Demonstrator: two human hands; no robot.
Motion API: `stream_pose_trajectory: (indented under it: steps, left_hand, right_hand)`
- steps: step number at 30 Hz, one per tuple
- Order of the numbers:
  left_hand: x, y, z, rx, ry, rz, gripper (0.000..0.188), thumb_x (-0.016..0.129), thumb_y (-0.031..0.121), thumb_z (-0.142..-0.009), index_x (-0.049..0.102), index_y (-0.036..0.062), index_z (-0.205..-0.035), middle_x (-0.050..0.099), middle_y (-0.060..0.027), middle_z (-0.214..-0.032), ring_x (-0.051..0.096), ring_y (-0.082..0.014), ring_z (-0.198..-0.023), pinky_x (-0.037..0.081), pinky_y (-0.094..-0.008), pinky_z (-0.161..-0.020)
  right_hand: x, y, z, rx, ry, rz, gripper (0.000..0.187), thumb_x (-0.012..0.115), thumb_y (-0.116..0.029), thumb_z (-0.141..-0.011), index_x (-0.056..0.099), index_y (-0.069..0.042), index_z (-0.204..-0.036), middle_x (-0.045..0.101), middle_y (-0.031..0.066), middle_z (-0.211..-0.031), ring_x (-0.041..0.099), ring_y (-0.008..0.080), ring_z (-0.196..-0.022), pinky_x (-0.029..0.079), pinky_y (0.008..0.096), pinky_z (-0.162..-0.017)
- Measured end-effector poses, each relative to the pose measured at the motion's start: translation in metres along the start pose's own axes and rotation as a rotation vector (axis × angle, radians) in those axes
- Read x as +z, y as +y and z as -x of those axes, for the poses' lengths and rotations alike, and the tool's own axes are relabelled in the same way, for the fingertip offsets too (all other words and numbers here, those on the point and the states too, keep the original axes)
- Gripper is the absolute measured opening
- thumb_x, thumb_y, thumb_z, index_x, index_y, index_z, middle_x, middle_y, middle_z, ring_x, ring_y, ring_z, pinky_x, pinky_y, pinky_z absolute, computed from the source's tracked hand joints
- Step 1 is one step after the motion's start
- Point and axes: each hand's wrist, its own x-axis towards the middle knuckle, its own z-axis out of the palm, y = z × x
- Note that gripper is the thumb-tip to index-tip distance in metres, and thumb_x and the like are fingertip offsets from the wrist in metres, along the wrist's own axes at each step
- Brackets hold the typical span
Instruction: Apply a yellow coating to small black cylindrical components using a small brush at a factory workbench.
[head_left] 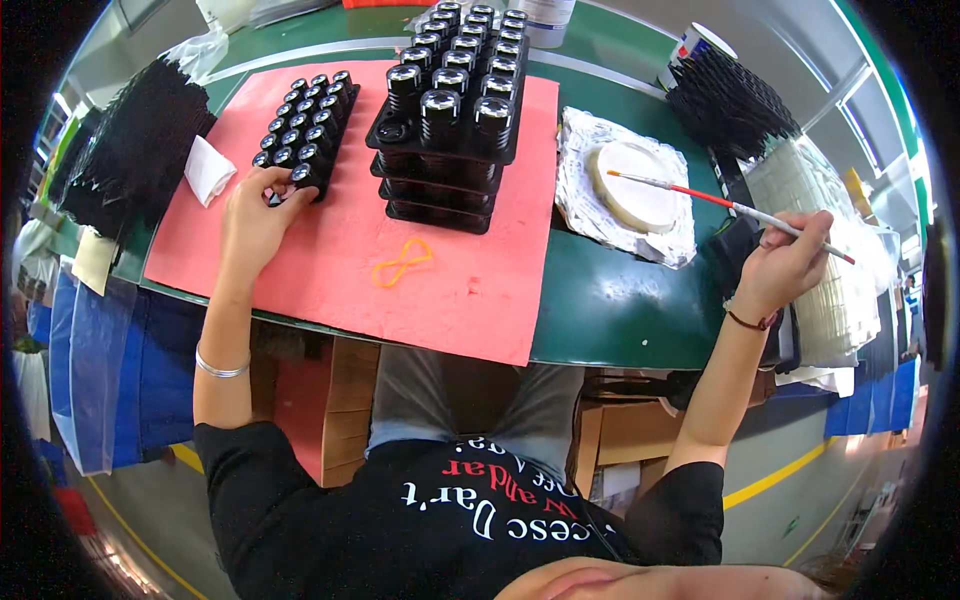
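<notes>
My left hand [256, 212] is at the near end of a small black tray of shiny-topped black cylinders [298, 125]. Its thumb and fingers are closed around a black cylinder [304, 176] at that corner. My right hand [782, 262] grips a thin paintbrush [722, 201] with a red and pale handle. The brush tip is over a round, shallow dish [601, 182] with a whitish surface, which rests on crumpled white wrapping [572, 190]. Between the hands stands a stack of black trays [437, 200], the top one filled with larger-looking, shiny-capped black cylinders [440, 112].
A pink mat [480, 290] covers part of the green table [625, 330]. A yellow rubber band [403, 262] and a folded white tissue [208, 170] lie on it. Black stacked trays stand at the far left [135, 140] and right [730, 100], with a white tub [705, 45] behind.
</notes>
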Motion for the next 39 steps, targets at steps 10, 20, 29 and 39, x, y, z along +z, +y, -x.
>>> stream_pose_trajectory:
  steps: [10, 20, 29, 39]
  left_hand:
    - [-0.026, 0.103, -0.017, 0.329, 0.123, -0.007, 0.027, 0.067, 0.021, -0.067, 0.06, 0.0055, -0.088, 0.051, -0.0047, -0.071, 0.043, -0.016, -0.064, 0.039, -0.0264, -0.061]
    - [-0.016, 0.121, -0.043, 0.349, 0.054, 0.052, 0.026, 0.066, 0.014, -0.069, 0.057, 0.0025, -0.091, 0.055, -0.0051, -0.074, 0.047, -0.0127, -0.067, 0.039, -0.024, -0.064]
    - [0.021, 0.186, 0.026, 1.133, -0.136, 0.416, 0.034, 0.069, 0.0, -0.053, 0.056, 0.0019, -0.084, 0.06, -0.0102, -0.081, 0.06, -0.0234, -0.074, 0.048, -0.0306, -0.065]
    - [0.077, 0.163, 0.031, 0.896, -0.471, 0.309, 0.03, 0.066, 0.006, -0.059, 0.053, 0.0051, -0.086, 0.055, -0.0085, -0.078, 0.053, -0.0253, -0.071, 0.045, -0.0324, -0.063]
  right_hand:
    - [-0.005, 0.003, 0.0, -0.046, -0.007, 0.043, 0.037, 0.044, -0.028, -0.087, 0.048, -0.004, -0.059, 0.045, 0.0039, -0.048, 0.037, 0.0077, -0.036, 0.027, 0.0186, -0.035]
    - [-0.007, 0.008, -0.004, -0.084, -0.002, 0.05, 0.033, 0.047, -0.025, -0.086, 0.051, -0.003, -0.061, 0.049, 0.0021, -0.051, 0.039, 0.0047, -0.036, 0.029, 0.0169, -0.034]
    - [-0.013, 0.008, 0.0, -0.267, -0.004, 0.18, 0.032, 0.052, -0.021, -0.084, 0.051, -0.003, -0.058, 0.049, -0.0015, -0.047, 0.04, 0.0015, -0.04, 0.027, 0.0155, -0.037]
    - [-0.019, 0.014, -0.001, -0.453, -0.101, 0.397, 0.03, 0.048, -0.02, -0.085, 0.051, -0.002, -0.062, 0.048, 0.001, -0.05, 0.036, 0.003, -0.039, 0.026, 0.0171, -0.037]
